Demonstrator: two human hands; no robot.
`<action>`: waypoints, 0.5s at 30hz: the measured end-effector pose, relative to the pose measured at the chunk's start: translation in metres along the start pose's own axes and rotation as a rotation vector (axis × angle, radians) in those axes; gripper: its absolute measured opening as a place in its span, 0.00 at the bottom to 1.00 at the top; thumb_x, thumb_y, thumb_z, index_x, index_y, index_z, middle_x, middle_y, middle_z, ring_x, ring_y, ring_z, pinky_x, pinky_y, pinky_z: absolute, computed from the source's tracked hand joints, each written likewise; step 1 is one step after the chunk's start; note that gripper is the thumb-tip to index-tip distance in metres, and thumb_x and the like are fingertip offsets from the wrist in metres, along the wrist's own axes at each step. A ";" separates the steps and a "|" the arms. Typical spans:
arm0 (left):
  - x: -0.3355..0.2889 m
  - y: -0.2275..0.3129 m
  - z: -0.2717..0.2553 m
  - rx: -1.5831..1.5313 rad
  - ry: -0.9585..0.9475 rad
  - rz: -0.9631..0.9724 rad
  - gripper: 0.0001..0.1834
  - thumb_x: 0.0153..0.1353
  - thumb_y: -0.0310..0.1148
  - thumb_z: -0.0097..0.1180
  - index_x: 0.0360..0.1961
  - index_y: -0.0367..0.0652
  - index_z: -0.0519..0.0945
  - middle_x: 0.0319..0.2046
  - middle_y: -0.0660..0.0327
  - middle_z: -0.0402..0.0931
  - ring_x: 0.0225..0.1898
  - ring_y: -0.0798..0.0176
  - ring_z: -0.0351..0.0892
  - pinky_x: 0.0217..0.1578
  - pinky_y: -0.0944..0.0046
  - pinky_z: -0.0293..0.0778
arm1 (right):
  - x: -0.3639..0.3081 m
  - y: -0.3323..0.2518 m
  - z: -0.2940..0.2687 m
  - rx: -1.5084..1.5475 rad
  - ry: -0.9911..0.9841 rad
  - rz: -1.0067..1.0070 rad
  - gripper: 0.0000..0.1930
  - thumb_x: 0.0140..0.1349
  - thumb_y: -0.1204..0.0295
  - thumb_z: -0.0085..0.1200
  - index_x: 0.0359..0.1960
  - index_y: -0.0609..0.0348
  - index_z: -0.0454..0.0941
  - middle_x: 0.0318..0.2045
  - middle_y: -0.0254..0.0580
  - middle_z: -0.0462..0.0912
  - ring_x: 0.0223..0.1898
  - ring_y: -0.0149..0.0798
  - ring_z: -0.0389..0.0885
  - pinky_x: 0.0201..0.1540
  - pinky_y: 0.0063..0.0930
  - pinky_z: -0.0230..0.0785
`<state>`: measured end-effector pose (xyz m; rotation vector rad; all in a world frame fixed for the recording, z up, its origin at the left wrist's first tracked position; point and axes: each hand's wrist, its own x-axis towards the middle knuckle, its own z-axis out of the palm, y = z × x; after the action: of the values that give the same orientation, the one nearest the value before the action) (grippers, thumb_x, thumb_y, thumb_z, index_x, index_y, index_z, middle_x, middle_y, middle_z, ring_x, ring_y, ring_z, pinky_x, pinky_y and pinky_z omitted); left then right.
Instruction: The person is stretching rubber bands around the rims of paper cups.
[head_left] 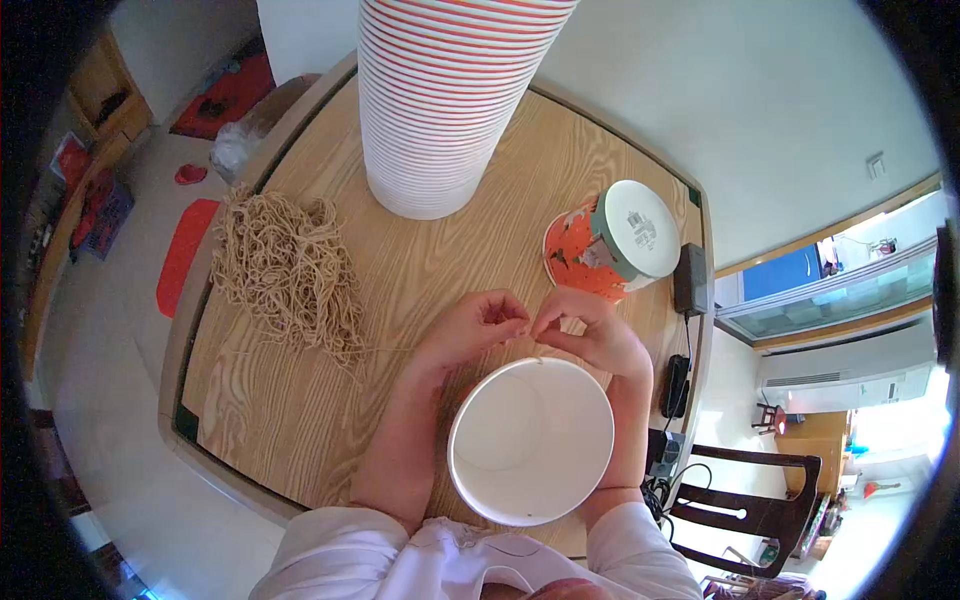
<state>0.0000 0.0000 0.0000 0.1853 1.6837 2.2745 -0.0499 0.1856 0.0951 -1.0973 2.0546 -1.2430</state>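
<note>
White paper bucket (530, 440) upright, open; thin string, seemingly, pinched above rim.

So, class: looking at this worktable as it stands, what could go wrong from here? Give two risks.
1. The left hand and right hand pinch a thin string at the rim of the open paper bucket. That string seems to lead back to the tangled string pile, so a tug may snag or knot it.
2. The tall stack of paper buckets stands close behind the hands; a bump could topple it.
</note>
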 end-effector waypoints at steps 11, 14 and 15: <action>-0.003 0.004 -0.008 -0.045 -0.049 -0.059 0.08 0.59 0.31 0.58 0.37 0.39 0.81 0.27 0.68 0.79 0.27 0.78 0.72 0.26 0.76 0.66 | 0.001 0.001 -0.003 -0.038 0.118 -0.019 0.07 0.52 0.84 0.60 0.33 0.60 0.80 0.31 0.34 0.77 0.35 0.30 0.76 0.39 0.21 0.68; -0.003 0.002 -0.007 -0.094 -0.014 -0.047 0.07 0.59 0.30 0.58 0.37 0.39 0.81 0.27 0.69 0.79 0.27 0.78 0.72 0.26 0.76 0.66 | 0.003 -0.003 0.001 0.019 0.111 0.067 0.07 0.52 0.84 0.60 0.32 0.60 0.81 0.31 0.34 0.78 0.35 0.30 0.77 0.38 0.22 0.68; -0.003 0.002 -0.007 -0.094 -0.016 -0.047 0.07 0.59 0.30 0.58 0.37 0.39 0.81 0.27 0.69 0.79 0.27 0.78 0.72 0.26 0.76 0.66 | 0.004 -0.002 0.001 0.019 0.112 0.067 0.07 0.52 0.84 0.60 0.32 0.60 0.81 0.31 0.34 0.78 0.35 0.30 0.77 0.38 0.22 0.68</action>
<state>0.0003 -0.0076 0.0001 0.1406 1.5524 2.3057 -0.0502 0.1814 0.0965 -0.9623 2.1392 -1.3139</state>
